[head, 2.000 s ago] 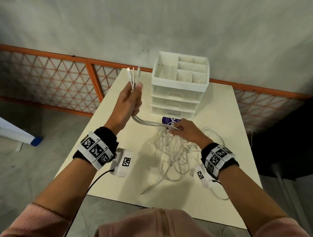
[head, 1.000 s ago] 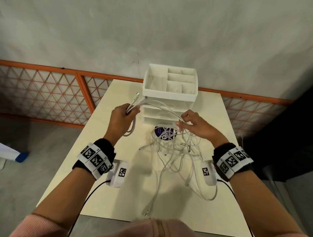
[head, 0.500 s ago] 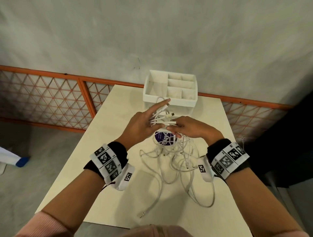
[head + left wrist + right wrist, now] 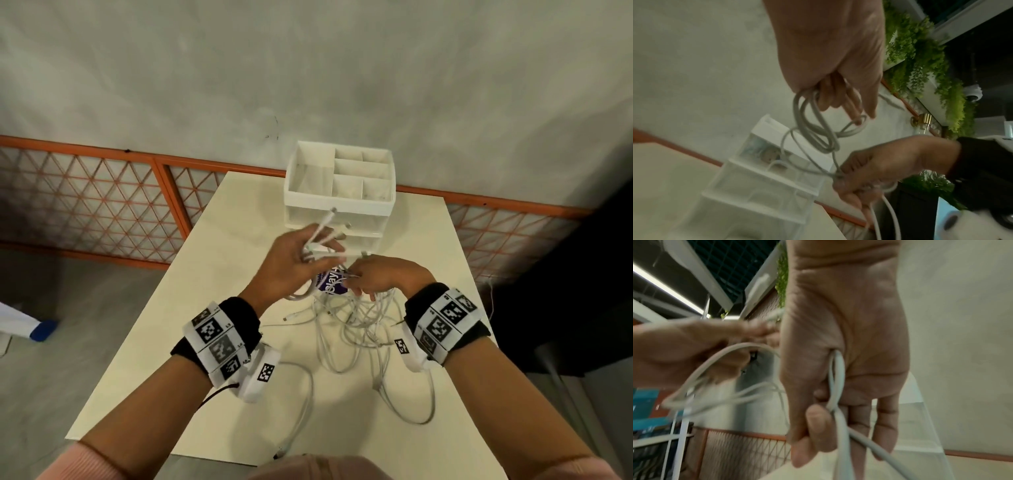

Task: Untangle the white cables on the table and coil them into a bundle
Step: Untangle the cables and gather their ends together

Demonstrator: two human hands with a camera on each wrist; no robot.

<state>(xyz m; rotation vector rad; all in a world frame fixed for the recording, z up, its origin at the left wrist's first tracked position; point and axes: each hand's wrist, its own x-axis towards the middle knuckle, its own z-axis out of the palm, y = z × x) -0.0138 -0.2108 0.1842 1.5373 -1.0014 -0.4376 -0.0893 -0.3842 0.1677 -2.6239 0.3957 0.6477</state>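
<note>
A tangle of white cables [image 4: 356, 329] lies on the cream table [image 4: 219, 308] and trails toward its near edge. My left hand [image 4: 301, 255] is raised above the table and holds several cable loops [image 4: 813, 128] wound round its fingers, with plug ends sticking out toward the organizer. Just to its right my right hand [image 4: 373, 277] pinches cable strands [image 4: 836, 386] between thumb and fingers, close to the left hand. The strands run down from both hands into the pile.
A white drawer organizer [image 4: 339, 192] with open top compartments stands at the table's far side, right behind my hands. A purple-labelled round object [image 4: 330, 282] lies under them. An orange lattice fence [image 4: 102, 198] runs behind the table; floor lies on the left.
My left hand came down from its raised position and moved right to meet the right hand, and the cables now loop round its fingers. The right hand lifted strands off the pile.
</note>
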